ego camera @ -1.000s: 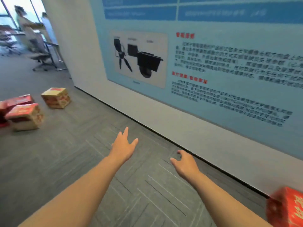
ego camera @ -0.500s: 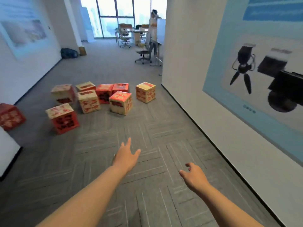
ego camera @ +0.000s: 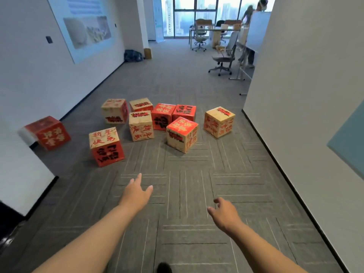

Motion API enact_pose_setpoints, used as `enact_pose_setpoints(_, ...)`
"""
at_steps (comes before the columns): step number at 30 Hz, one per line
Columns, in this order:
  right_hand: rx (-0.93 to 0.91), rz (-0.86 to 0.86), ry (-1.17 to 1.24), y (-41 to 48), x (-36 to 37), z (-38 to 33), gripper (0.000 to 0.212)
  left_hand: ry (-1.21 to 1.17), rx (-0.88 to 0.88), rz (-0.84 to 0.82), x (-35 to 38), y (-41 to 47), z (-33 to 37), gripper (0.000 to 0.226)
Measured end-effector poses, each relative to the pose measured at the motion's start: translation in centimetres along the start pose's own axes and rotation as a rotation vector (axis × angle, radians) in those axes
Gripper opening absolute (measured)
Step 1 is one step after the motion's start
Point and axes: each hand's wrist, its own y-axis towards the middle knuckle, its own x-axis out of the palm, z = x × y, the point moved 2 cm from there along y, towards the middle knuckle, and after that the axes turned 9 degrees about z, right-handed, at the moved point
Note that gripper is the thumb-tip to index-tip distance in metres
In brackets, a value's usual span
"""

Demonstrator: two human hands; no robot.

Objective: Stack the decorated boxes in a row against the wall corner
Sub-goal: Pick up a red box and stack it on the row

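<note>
Several red and cream decorated boxes lie scattered on the grey carpet ahead. The nearest ones are a box with a red front (ego camera: 106,146) on the left and a tilted cream box with a red top (ego camera: 182,134) in the middle. Another cream box (ego camera: 219,121) stands apart to the right, and a red box (ego camera: 48,132) sits alone by the left wall corner. My left hand (ego camera: 136,192) reaches forward with straight fingers, holding nothing. My right hand (ego camera: 224,213) hangs lower with loosely spread fingers, also holding nothing. Both hands are well short of the boxes.
A white wall (ego camera: 307,95) runs along the right and another wall with a poster (ego camera: 86,26) along the left. An office chair (ego camera: 223,58) and desks (ego camera: 214,30) stand far ahead, with a person (ego camera: 254,8) by a whiteboard. A dark bag (ego camera: 133,55) lies at the far left wall.
The view has swung left from the poster wall to face down the corridor, and the scattered boxes have come closer. Both hands stay out in front, holding nothing.
</note>
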Motion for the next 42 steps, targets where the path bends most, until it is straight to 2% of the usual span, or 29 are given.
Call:
enact_pose_setpoints(6,0.111,0.041,-0.076,17.6,-1.5,-2.2,0.047,-0.051,-0.065,-0.085,7.1,19.4,6.5,0.071)
enact_pose_setpoints(14,0.204,0.047,-0.134,40.3,-8.4,-4.4,0.047,-0.037,-0.049,-0.224,15.9,40.3,21.4,0.071)
enact_pose_setpoints(19,0.159,0.042,-0.172,59.5,-12.2,-7.0,0.047,-0.096,-0.085,-0.166,21.3,54.8,29.3,0.067)
enact_pose_setpoints(26,0.073,-0.102,-0.281,80.3,-14.5,-15.0,0.050,-0.170,-0.207,-0.111,24.1,71.3,36.7,0.063)
enact_pose_setpoints(34,-0.089,-0.234,-0.339,102.0,-8.8,-28.7,0.047,-0.182,-0.475,-0.049,26.7,90.8,35.7,0.050)
enact_pose_setpoints(37,-0.103,-0.305,-0.389,109.2,-4.4,-30.4,0.046,-0.168,-0.529,-0.098,29.7,97.3,33.8,0.049)
enact_pose_setpoints(42,-0.044,-0.479,-0.454,119.1,2.0,-30.0,0.041,-0.127,-0.765,-0.110,35.0,103.3,29.7,0.067)
